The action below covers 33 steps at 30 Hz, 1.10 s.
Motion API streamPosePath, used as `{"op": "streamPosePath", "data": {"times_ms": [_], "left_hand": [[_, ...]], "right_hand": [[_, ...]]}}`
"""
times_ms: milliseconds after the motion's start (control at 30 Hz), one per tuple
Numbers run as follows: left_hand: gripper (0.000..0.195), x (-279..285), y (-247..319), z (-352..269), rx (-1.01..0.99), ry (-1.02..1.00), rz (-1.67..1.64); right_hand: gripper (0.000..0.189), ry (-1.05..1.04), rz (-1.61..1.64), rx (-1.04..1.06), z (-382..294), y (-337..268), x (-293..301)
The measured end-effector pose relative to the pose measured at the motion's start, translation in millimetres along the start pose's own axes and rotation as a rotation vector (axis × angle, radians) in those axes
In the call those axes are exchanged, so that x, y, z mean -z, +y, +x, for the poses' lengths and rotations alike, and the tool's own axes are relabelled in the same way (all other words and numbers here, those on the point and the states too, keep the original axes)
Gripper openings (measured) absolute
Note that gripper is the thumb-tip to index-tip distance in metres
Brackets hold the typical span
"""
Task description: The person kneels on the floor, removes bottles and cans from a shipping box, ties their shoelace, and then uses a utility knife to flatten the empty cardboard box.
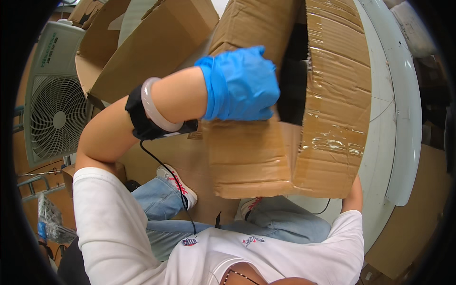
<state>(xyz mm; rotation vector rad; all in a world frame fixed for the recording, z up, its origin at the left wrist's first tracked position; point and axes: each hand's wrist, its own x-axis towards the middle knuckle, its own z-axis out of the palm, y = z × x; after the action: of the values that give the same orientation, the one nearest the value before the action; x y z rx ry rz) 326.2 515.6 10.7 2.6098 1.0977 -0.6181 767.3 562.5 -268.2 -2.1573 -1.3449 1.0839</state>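
Note:
My left hand (245, 85), in a blue glove, is curled at the inner edge of a long brown cardboard box (335, 92). Its fingertips are largely hidden. The box stands tilted in front of me, with a dark gap between its left and right panels. Clear, wrinkled tape covers the right panel. My right forearm goes behind the lower right corner of the box, and that hand is out of view. A black band with a cable and a pale bangle are on my left forearm.
Another opened cardboard box (153, 46) lies at the upper left, beside a Hisense air-conditioner outdoor unit (58, 117). A long pale curved panel (402, 117) runs down the right. At the lower left is a plastic-wrapped item (53, 217), next to another person's blue-gloved hand.

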Motion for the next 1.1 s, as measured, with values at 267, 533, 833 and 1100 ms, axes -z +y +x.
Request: {"op": "streamPosePath", "data": {"times_ms": [267, 533, 833, 1100], "left_hand": [[0.029, -22, -3, 4, -0.178, 0.148, -0.014], [0.029, -9, -4, -9, -0.19, 0.228, 0.047], [0.033, -5, -1, -8, -0.248, 0.238, 0.004], [0.026, 41, 18, -18, -0.293, 0.833, 0.051]], "right_hand": [[0.033, 0.077, -0.199, 0.26, 20, -34, 4], [0.028, -0.22, -0.334, 1.536, -189, -326, 62], [0.025, -0.668, -0.72, 1.749, -220, -318, -28], [0.02, -0.048, -0.429, 1.913, -230, -306, 17]]}}
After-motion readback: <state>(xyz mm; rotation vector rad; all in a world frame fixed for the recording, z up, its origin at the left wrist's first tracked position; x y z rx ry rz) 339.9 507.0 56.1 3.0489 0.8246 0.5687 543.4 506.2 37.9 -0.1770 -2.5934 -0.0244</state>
